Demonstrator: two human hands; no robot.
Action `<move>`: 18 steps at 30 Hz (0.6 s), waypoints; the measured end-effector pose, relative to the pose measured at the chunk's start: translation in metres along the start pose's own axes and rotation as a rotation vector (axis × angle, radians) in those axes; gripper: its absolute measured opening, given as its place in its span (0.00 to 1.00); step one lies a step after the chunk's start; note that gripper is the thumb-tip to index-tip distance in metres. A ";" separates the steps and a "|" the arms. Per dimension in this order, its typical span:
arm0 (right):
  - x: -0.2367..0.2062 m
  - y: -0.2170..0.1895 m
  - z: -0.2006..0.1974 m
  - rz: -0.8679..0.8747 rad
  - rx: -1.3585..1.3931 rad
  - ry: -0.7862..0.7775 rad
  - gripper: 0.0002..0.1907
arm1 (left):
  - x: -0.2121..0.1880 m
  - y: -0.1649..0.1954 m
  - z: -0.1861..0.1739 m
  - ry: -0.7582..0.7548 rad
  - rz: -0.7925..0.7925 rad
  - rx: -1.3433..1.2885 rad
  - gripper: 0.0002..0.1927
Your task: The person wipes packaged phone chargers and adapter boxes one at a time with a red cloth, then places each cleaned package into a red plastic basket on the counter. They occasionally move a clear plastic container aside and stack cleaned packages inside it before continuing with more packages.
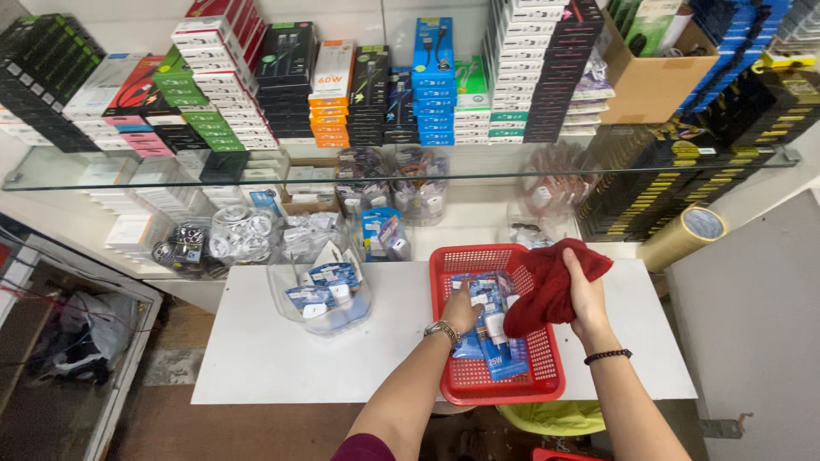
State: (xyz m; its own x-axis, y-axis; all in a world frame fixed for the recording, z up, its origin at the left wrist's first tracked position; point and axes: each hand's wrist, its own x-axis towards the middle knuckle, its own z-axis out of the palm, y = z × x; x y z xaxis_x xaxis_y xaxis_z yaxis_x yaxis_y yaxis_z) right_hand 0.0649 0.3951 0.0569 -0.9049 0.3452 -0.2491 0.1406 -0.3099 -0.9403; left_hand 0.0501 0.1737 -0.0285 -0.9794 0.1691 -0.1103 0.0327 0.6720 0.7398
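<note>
Dark red cloth (553, 282), red mesh basket (478, 388), blue packets (495, 329), white table (282, 341).

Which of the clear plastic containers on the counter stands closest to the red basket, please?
The large clear tub on the white tabletop, holding blue-and-white packets, just left of the red basket. The other clear containers sit farther back under the glass shelf.

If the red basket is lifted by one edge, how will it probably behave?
The red basket is thin mesh plastic, so it probably flexes somewhat and weighs little. The blue packets lie loose inside under the left hand, so they would likely slide toward the lower side.
</note>
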 end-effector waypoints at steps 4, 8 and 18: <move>0.004 0.000 -0.023 0.100 -0.006 -0.025 0.24 | -0.002 0.002 0.024 -0.003 -0.161 -0.338 0.29; 0.004 0.019 -0.009 0.029 -0.007 -0.051 0.25 | -0.009 0.004 0.029 0.011 -0.197 -0.784 0.23; -0.045 0.038 0.111 -0.522 -0.785 -0.183 0.28 | -0.015 -0.005 -0.056 -0.002 -0.150 -1.241 0.18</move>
State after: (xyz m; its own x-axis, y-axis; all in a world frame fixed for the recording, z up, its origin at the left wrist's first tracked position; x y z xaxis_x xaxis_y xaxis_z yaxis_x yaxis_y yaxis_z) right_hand 0.0660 0.2692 0.0586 -0.9689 0.1078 0.2227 -0.1290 0.5482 -0.8264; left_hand 0.0532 0.1277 0.0061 -0.9569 0.1514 -0.2479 -0.2900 -0.4476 0.8459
